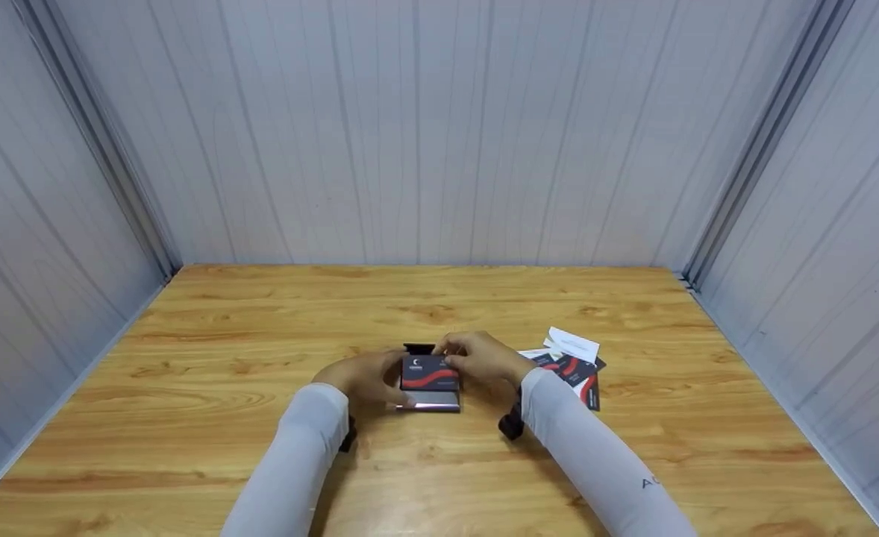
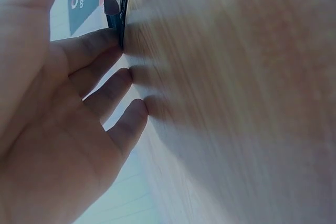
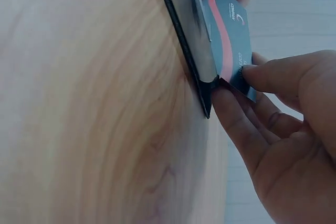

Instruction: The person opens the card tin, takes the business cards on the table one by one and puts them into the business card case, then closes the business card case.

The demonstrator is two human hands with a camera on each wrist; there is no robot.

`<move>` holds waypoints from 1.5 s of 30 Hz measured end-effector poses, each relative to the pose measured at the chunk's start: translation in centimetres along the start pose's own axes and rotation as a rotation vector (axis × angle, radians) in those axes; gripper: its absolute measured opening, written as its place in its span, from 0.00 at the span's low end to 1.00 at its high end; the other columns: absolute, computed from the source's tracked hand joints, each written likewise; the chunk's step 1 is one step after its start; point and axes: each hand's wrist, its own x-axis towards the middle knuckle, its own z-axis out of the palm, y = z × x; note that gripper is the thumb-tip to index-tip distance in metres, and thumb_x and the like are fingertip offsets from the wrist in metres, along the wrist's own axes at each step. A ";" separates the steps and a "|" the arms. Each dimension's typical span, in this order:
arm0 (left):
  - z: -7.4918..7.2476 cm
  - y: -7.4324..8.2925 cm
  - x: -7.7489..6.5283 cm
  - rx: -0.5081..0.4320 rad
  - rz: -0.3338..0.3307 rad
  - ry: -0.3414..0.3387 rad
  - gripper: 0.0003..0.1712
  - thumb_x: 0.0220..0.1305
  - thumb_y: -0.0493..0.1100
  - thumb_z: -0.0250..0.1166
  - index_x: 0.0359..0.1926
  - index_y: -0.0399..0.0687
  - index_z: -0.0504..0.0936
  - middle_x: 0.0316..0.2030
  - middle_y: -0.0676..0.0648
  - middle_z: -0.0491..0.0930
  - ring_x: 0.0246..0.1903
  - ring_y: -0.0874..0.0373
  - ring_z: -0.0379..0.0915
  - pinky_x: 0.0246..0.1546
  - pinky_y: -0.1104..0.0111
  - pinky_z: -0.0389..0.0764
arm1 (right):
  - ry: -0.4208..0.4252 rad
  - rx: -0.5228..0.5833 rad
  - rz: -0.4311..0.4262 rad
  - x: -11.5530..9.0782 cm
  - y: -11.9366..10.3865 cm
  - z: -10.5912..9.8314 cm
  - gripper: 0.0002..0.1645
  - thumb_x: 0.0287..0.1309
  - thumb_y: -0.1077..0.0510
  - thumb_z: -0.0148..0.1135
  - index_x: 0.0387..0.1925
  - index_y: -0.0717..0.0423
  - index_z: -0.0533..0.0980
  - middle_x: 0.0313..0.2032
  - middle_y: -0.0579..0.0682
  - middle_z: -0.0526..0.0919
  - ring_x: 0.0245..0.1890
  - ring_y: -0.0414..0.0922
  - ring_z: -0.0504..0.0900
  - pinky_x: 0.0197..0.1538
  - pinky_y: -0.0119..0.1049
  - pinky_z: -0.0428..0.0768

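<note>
A silver business card holder with a black cover lies on the table in the head view. From its metal pocket sticks out a dark business card with a red wavy stripe and a white logo. My left hand holds the holder from the left, thumb at the near corner; its lower fingertips rest on the wood in the left wrist view. At the card's far right corner, my right hand pinches the card between thumb and fingers, most plainly in the right wrist view.
A loose pile of dark, red and white cards lies on the wooden table, just right of my right hand. Pale panelled walls close off the table's back and both sides.
</note>
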 end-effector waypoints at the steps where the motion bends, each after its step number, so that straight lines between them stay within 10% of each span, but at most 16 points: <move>1: 0.0 0.0 0.0 0.002 -0.006 0.003 0.61 0.51 0.66 0.76 0.79 0.50 0.56 0.66 0.47 0.70 0.66 0.49 0.64 0.68 0.51 0.62 | -0.009 0.003 0.000 0.0 0.0 0.0 0.12 0.71 0.65 0.57 0.49 0.52 0.81 0.40 0.46 0.83 0.44 0.42 0.79 0.52 0.42 0.78; 8: -0.1 0.2 -0.2 0.027 -0.027 -0.009 0.60 0.52 0.67 0.75 0.79 0.56 0.55 0.77 0.48 0.54 0.74 0.46 0.50 0.71 0.48 0.55 | -0.062 -0.038 -0.071 0.0 -0.2 0.2 0.12 0.69 0.67 0.58 0.49 0.56 0.82 0.44 0.48 0.85 0.46 0.42 0.79 0.55 0.42 0.77; 45: -0.1 0.2 -0.4 0.030 -0.007 -0.001 0.59 0.53 0.66 0.75 0.79 0.55 0.56 0.77 0.47 0.53 0.74 0.46 0.49 0.71 0.47 0.56 | -0.171 -0.133 -0.089 -0.9 -1.2 0.6 0.11 0.64 0.65 0.65 0.48 0.59 0.82 0.36 0.44 0.80 0.38 0.39 0.77 0.45 0.36 0.77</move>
